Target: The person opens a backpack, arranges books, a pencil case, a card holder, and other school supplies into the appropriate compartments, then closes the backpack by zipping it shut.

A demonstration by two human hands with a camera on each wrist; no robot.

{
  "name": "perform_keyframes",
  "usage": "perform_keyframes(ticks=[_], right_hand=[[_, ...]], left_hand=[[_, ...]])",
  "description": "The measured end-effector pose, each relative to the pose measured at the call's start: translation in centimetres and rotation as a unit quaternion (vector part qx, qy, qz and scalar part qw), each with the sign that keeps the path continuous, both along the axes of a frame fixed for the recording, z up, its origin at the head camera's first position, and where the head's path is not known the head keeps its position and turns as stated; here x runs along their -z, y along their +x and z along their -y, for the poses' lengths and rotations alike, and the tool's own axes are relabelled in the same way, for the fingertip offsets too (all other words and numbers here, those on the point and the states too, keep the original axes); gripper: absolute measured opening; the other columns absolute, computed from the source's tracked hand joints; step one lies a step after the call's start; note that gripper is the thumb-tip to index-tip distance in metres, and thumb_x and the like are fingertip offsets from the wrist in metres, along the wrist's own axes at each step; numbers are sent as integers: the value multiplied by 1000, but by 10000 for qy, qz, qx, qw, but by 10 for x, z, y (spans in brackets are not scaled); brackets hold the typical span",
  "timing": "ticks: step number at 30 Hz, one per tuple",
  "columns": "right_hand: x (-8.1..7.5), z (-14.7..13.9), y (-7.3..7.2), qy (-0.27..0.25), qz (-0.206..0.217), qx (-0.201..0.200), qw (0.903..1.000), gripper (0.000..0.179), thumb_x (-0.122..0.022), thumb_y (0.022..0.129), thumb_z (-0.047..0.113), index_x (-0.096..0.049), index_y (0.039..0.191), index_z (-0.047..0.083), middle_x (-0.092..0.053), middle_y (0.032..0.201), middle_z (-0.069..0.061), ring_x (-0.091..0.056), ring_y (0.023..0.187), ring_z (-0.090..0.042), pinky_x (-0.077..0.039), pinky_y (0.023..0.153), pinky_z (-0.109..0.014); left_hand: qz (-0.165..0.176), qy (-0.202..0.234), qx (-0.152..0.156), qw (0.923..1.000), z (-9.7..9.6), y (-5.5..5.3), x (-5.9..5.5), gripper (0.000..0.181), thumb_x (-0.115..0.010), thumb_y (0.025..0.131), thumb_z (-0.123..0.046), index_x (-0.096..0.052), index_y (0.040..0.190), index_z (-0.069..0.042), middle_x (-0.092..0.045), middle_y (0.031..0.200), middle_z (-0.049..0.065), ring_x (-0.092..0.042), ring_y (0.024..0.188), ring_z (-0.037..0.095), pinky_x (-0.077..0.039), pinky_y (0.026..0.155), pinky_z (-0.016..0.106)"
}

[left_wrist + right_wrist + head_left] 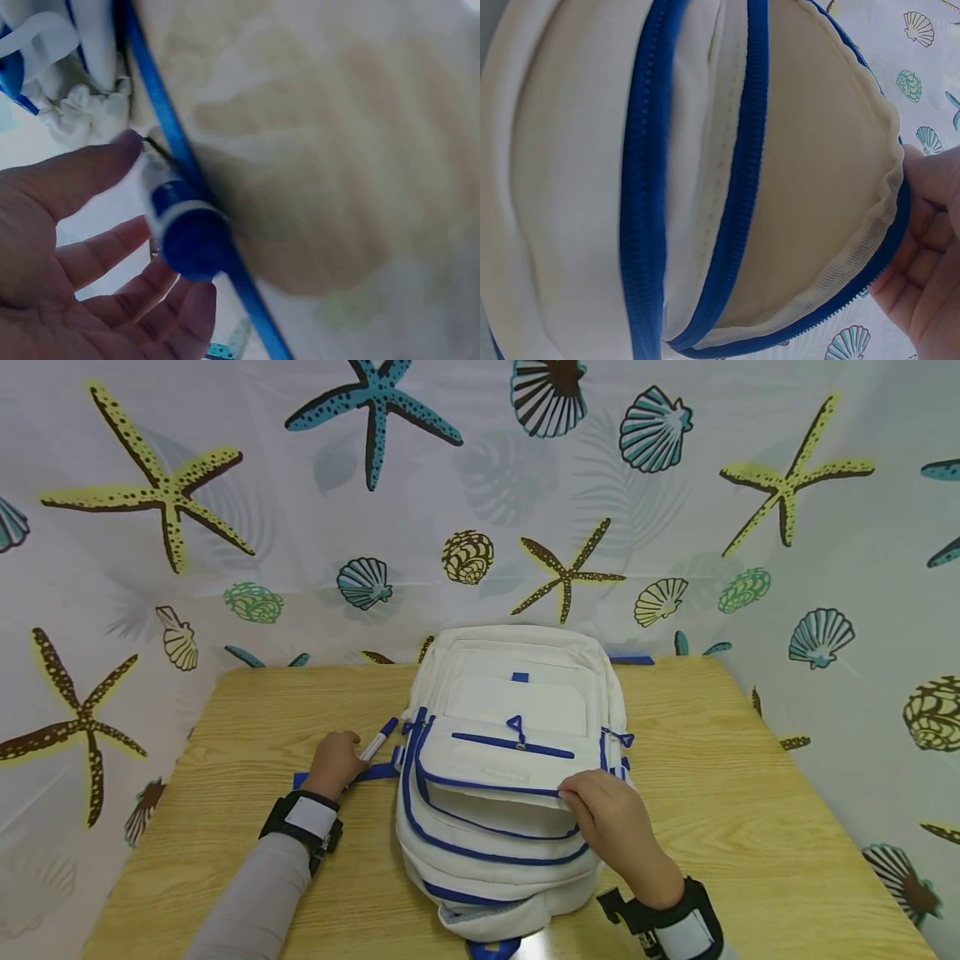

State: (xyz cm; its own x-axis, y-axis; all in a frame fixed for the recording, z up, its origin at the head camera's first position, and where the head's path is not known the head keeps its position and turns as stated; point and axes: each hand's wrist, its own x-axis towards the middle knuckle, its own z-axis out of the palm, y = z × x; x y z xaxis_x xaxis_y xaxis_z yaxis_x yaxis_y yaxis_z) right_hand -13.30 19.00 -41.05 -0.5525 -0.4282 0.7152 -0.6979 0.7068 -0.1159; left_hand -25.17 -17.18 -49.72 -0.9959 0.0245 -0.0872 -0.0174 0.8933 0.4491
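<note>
A white backpack (pixel 525 885) with blue zips lies on the table, its front pocket unzipped. My right hand (pixel 611 818) pinches the edge of the pocket flap (pixel 472 764) at its right corner and lifts it, so a gap shows under it. In the right wrist view the flap's pale lining (pixel 825 165) faces the camera, with the blue zip along its rim. Left of the backpack, my left hand (pixel 335 766) holds a white marker (pixel 377 741) with a blue cap, thumb on one side and fingers on the other in the left wrist view.
A blue strap (pixel 378 771) runs from the backpack's left side across the wooden table (pixel 720 810), under my left hand. Another blue strap (pixel 495 948) hangs at the near end. Behind the table stands a curtain (pixel 420 535) printed with starfish and shells.
</note>
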Motion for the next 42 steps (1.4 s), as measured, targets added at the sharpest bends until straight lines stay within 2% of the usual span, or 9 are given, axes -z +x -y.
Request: perform_keyframes(ticks=[7,14,22,24,28,31,34,39,42], right_hand=[[0,2,-1,6,-48,-38,10000,43,-32,96,30,-61,77,5,-61,73,-4,-58,67,-15,-49,60,-27],[-4,3,-5,57,-100,-56,9999,43,-31,97,28,-60,77,4,-61,72,-5,-58,66,-16,-49,58,-28],[-11,2,-13,84,-157,-114,9998,42,-32,97,28,-60,78,3,-61,72,-6,-58,65,-17,-49,57,-28],[-15,2,-15,92,-142,-123,9998,35,-39,95,23,-60,78,3,-61,72,-7,-58,64,-18,-49,57,-29],[-22,4,-20,155,-90,-62,9998,5,-64,80,4,-60,78,1,-61,71,-8,-59,64,-19,-49,56,-30],[-28,5,-23,197,-87,77,9997,17,-72,66,-5,-60,77,1,-61,70,-8,-59,63,-20,-50,55,-30],[-32,5,-26,212,-117,195,9995,17,-72,66,-4,-60,76,1,-62,70,-8,-59,63,-20,-50,55,-31],[-40,5,-33,190,-179,256,9993,14,-71,69,-4,-60,77,0,-62,70,-9,-59,64,-20,-50,56,-31],[-43,6,-37,172,-191,250,9994,13,-70,69,-3,-60,78,0,-62,71,-10,-59,64,-21,-50,56,-31]], left_hand=[[72,62,-37,9999,1,3,4,29,-67,71,-3,-62,99,6,-64,90,19,-59,80,29,-47,72,40],[-116,45,54,9999,4,8,6,21,-62,74,0,-65,94,5,-65,89,18,-60,83,31,-47,74,42],[-288,20,218,9993,9,18,-3,23,-61,73,2,-64,95,3,-64,85,16,-58,74,26,-47,66,39],[-267,29,287,9992,13,22,-7,23,-62,74,1,-64,97,3,-63,83,15,-57,71,23,-47,63,37],[-220,-38,483,9986,21,36,-23,25,-63,75,1,-62,101,3,-61,84,13,-56,72,21,-46,62,35],[-346,-99,643,9973,24,50,-39,26,-64,75,1,-63,101,1,-60,86,13,-55,74,21,-46,62,35],[-538,-63,954,9940,21,66,-60,25,-64,75,3,-64,100,0,-59,88,12,-55,76,20,-46,63,34],[-610,186,1806,9815,-1,93,-96,24,-65,75,3,-66,98,-3,-59,88,6,-54,78,15,-47,67,32],[-654,272,2307,9704,-21,101,-106,23,-65,77,0,-65,99,-6,-59,89,2,-54,80,13,-47,69,29]])
